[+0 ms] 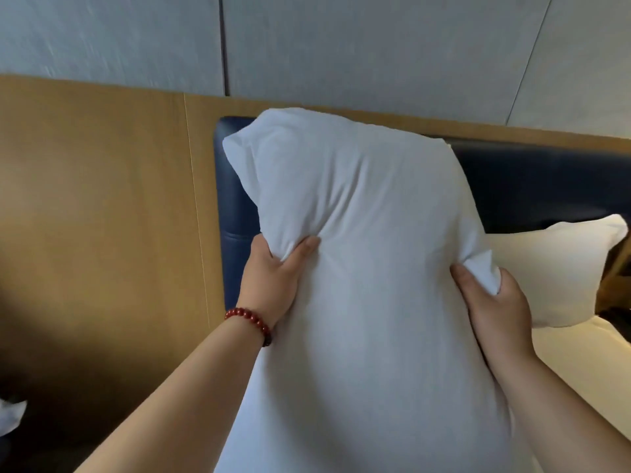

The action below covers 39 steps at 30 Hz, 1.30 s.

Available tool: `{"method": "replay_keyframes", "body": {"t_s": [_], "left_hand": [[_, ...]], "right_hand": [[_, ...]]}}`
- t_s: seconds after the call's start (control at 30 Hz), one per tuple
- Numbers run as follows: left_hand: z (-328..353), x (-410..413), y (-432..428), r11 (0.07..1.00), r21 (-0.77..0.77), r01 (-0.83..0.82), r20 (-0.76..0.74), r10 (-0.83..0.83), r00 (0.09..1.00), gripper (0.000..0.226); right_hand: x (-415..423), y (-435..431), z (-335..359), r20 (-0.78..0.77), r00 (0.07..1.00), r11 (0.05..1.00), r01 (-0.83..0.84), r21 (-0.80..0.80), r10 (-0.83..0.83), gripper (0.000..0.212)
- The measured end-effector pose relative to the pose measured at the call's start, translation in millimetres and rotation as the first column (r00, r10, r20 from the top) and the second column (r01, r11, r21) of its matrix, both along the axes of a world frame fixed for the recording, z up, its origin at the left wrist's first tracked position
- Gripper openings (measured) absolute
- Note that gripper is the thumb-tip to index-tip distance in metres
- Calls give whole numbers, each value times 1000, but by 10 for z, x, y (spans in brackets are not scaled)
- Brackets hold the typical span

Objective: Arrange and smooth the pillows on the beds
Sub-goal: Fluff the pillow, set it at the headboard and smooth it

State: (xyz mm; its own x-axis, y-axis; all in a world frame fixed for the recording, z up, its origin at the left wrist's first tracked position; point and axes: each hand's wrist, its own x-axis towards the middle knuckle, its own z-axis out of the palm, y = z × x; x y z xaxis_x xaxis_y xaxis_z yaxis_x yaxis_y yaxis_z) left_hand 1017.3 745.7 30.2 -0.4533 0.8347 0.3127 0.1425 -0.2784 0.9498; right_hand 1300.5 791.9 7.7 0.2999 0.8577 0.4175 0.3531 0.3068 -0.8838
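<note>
While both hands clutch it, the white pillow [368,268] stands on end between them, its top in front of the dark blue headboard [529,186]. The left hand [273,271], a red bead bracelet [252,318] at its wrist, bunches fabric at one side edge. The right hand [495,302] pinches a fold at the other. Just beyond the right hand, a second pillow [563,271] leans against the headboard on the bed [587,356]. Beyond the left hand runs a wooden wall panel [102,216].
</note>
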Motion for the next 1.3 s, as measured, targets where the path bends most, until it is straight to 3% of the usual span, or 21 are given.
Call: {"method": "replay_keyframes", "body": {"t_s": [0.27, 0.37, 0.4, 0.47, 0.5, 0.57, 0.63, 0.73, 0.93, 1.07, 1.17, 1.3], "left_hand": [[-1053, 434, 526, 987, -102, -126, -149, 110, 983, 51], [-1123, 476, 492, 967, -141, -213, -151, 192, 970, 33], [-1131, 503, 434, 965, -131, -226, -148, 207, 967, 27], [-1162, 554, 299, 965, -3, -263, -230, 255, 939, 38], [-1176, 569, 239, 948, 109, -298, -330, 317, 889, 46], [-1189, 642, 160, 895, 317, -314, -546, 443, 712, 42], [-1175, 759, 158, 903, 394, -172, -724, 420, 547, 30], [-1150, 937, 194, 981, 191, -17, -869, 177, 461, 25], [-1192, 845, 325, 998, -62, -5, -911, -55, 410, 42], [-1259, 765, 433, 955, -295, 31, -883, -285, 372, 58], [-1395, 670, 570, 899, -436, 34, -838, -420, 349, 73], [-1568, 568, 816, 833, -553, 17, -776, -523, 352, 49]], "right_hand": [[232, 638, -1138, -3, 999, 999, 45, -21, -46, 54], [273, 834, -1250, 51, 999, 997, -4, -72, 8, 49], [295, 852, -1283, 93, 996, 998, -3, -58, 9, 51], [327, 781, -1341, 224, 974, 998, 11, 60, -24, 63], [323, 696, -1357, 294, 954, 988, 9, 156, -55, 68], [276, 505, -1332, 447, 890, 932, -81, 354, -92, 67], [183, 363, -1241, 560, 828, 883, -259, 391, -5, 62], [38, 302, -1136, 679, 720, 859, -432, 277, 143, 65], [-97, 305, -1015, 815, 521, 901, -433, -3, 253, 94], [-181, 390, -942, 840, 334, 874, -387, -293, 429, 102], [-251, 588, -1032, 800, 286, 831, -370, -415, 527, 110], [-388, 820, -1284, 807, 237, 832, -291, -471, 540, 117]]}}
